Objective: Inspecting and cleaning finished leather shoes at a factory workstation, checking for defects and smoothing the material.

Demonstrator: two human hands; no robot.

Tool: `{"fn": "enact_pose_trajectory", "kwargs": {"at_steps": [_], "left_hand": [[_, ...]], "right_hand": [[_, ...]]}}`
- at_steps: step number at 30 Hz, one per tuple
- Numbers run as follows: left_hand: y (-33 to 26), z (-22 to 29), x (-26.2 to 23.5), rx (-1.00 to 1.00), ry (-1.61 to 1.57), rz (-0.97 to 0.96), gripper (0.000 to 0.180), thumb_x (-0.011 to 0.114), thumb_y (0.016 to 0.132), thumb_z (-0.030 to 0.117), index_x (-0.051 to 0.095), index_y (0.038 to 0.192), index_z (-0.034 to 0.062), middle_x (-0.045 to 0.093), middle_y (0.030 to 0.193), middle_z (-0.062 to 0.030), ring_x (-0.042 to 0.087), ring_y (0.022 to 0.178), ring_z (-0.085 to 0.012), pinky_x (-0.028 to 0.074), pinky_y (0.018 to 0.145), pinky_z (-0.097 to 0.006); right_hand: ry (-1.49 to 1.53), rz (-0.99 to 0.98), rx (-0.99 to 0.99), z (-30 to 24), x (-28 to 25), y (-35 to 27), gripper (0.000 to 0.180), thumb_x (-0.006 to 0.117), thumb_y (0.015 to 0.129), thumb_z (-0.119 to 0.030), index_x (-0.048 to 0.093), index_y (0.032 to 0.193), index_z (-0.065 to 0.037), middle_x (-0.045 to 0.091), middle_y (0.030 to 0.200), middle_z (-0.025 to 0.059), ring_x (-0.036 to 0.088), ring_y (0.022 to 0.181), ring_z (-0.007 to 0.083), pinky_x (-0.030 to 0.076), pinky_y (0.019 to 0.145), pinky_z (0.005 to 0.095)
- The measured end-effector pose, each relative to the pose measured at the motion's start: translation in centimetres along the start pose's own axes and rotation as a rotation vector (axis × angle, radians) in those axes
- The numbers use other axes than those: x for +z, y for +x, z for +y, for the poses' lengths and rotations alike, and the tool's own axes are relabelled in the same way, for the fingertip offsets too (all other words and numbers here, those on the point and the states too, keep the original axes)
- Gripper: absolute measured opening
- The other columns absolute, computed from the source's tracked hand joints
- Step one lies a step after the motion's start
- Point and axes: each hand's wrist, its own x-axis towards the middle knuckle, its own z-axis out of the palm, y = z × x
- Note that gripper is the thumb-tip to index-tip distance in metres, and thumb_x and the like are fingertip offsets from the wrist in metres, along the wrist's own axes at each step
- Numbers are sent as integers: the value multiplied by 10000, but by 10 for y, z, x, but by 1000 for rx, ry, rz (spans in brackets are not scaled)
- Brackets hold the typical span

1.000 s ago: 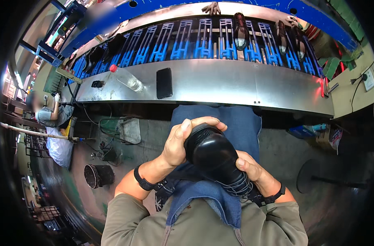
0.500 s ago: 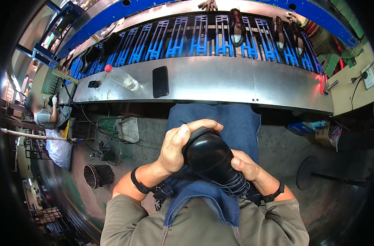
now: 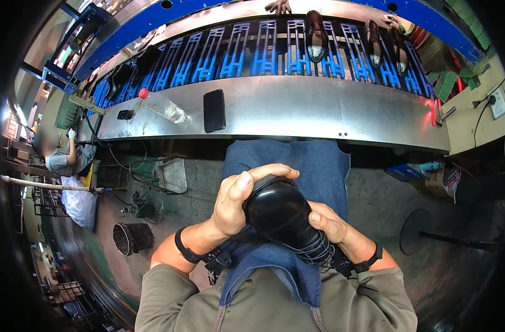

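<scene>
Black, glossy leather, by the look of it, gripped from two sides. Clasps the toe end of a laced shoe [image 3: 277, 210] with the left hand [image 3: 229, 202], fingers over the far edge and thumb along the near side, probably for bearing the weight there. Grips the opposite flank with the right hand [image 3: 330, 222], just beside the laces, with thumb on top and fingers mostly out of sight, likely against twisting. Has the toe facing up between both palms, in plain sight, and the laced end slanted toward the chest, perhaps for steadiness close to the body.

Beneath the grip, shows blue denim [image 3: 288, 154] across the lap, presumably for protection. Beyond the grip, offers a metal ledge [image 3: 297, 110]; to its left, a dark phone [image 3: 214, 111] and a red-capped bottle [image 3: 167, 108], apparently parked there off the rack. Farther beyond, carries other shoes [image 3: 317, 44] on a blue-barred rack [image 3: 263, 65], perhaps spaced apart against scuffing.
</scene>
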Motion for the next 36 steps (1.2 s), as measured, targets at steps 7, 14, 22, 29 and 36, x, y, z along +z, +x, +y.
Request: {"fn": "enact_pose_trajectory", "kwargs": {"at_steps": [7, 14, 22, 29, 36], "left_hand": [[-5, -2, 4, 30, 31, -26, 656, 266, 1040, 420, 615, 1255, -92, 667, 1188, -285, 619, 1184, -430, 470, 1067, -517], [-21, 13, 8, -42, 80, -94, 642, 320, 1060, 432, 539, 1348, -99, 575, 1382, -273, 572, 1273, -358, 418, 1113, -445], [-25, 15, -1, 258, 579, -172, 652, 741, 895, 66, 427, 1440, -105, 549, 1390, -329, 585, 1284, -338, 460, 1083, -395], [-18, -12, 12, 503, 803, 32, 657, 714, 944, 211, 432, 1435, -124, 662, 1220, -308, 714, 1048, -347, 560, 909, -379], [-7, -25, 26, 320, 597, 49, 759, 743, 930, 297, 390, 1470, -103, 660, 1239, -263, 696, 1093, -319, 539, 943, -361]], "right_hand": [[16, 33, 3, 6, 0, -7, 758, 478, 998, -551, 502, 1395, 94, 654, 1210, 143, 614, 1106, 185, 473, 954, 308], [5, 27, -37, 13, -1, -12, 751, 514, 980, -555, 533, 1374, 84, 654, 1232, 138, 611, 1120, 194, 473, 959, 320], [31, 51, -23, 9, 4, -13, 777, 490, 998, -553, 469, 1436, 89, 606, 1333, 161, 570, 1212, 203, 435, 1029, 327], [99, 66, -19, 13, -3, -16, 770, 474, 1005, -548, 467, 1428, 95, 617, 1326, 164, 590, 1196, 213, 447, 1026, 330], [180, 161, -34, 33, -24, -34, 773, 466, 1007, -578, 476, 1418, 77, 612, 1339, 184, 624, 1177, 230, 502, 996, 355]]}}
